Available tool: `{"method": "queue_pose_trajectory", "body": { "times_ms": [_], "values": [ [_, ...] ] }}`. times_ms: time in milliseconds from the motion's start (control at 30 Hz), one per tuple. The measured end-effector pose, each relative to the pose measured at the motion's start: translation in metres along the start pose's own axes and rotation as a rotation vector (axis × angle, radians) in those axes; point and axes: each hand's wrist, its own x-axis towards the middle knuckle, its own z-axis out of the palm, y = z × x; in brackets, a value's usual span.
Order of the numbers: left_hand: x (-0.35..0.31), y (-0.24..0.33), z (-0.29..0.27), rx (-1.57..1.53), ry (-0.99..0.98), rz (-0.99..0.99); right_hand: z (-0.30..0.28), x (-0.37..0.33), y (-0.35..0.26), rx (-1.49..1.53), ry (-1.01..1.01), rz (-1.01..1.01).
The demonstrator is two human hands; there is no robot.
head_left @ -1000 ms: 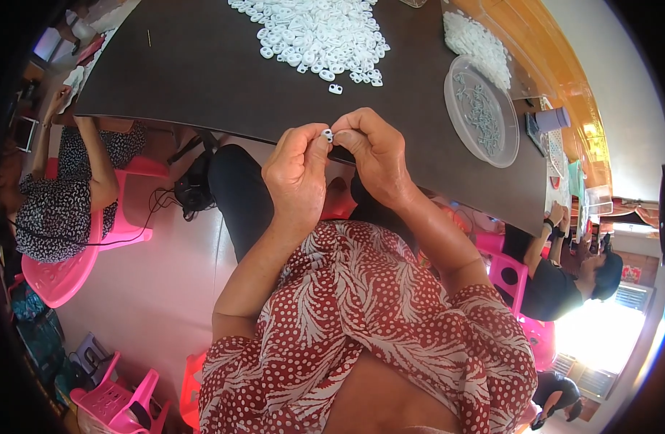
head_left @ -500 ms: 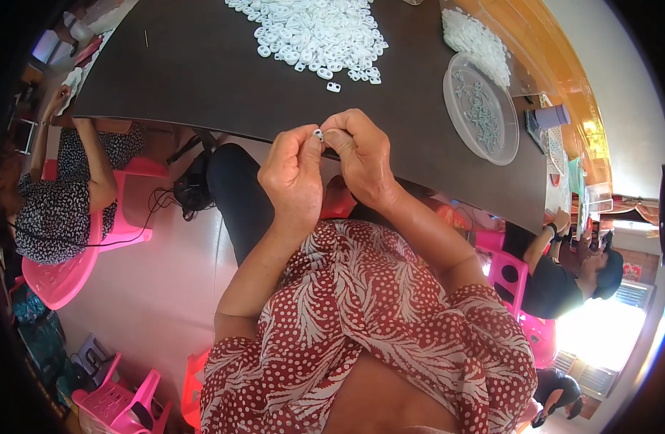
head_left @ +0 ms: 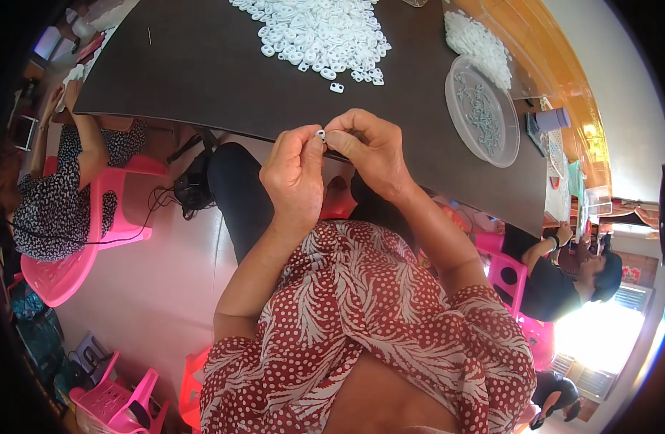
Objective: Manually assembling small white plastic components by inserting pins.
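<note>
Between the thumb and forefinger of my left hand (head_left: 295, 170) is a small white plastic piece with holes (head_left: 320, 135). My right hand (head_left: 371, 148) meets it from the right, thumb and forefinger pinched at the piece's edge; whatever those fingertips hold is too small to make out. Both hands are just off the near edge of the dark table (head_left: 209, 79). Beyond them lies a large heap of similar white two-holed pieces (head_left: 322, 36), with one loose piece (head_left: 337, 87) nearer to me.
A round clear tray (head_left: 452, 108) at the right holds small grey-green metal parts (head_left: 481, 119). Behind it are more white pieces (head_left: 477, 47) in a clear bin. A purple cup (head_left: 553, 118) stands farther right. People sit at both sides, near pink chairs (head_left: 101, 239).
My right hand has shifted slightly right, its thumb now straighter, while my left hand keeps the white piece nearly in place. The view has moved a little.
</note>
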Motion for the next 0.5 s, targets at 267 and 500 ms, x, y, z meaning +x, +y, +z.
{"method": "queue_pose_trajectory", "body": {
  "times_ms": [267, 500],
  "values": [
    [0.004, 0.004, 0.007, 0.066, 0.080, 0.034, 0.007, 0.004, 0.013, -0.198, 0.076, -0.260],
    [0.006, 0.005, 0.002, -0.133, 0.024, -0.055, -0.001, 0.005, -0.004, 0.080, -0.023, 0.043]
  ]
}}
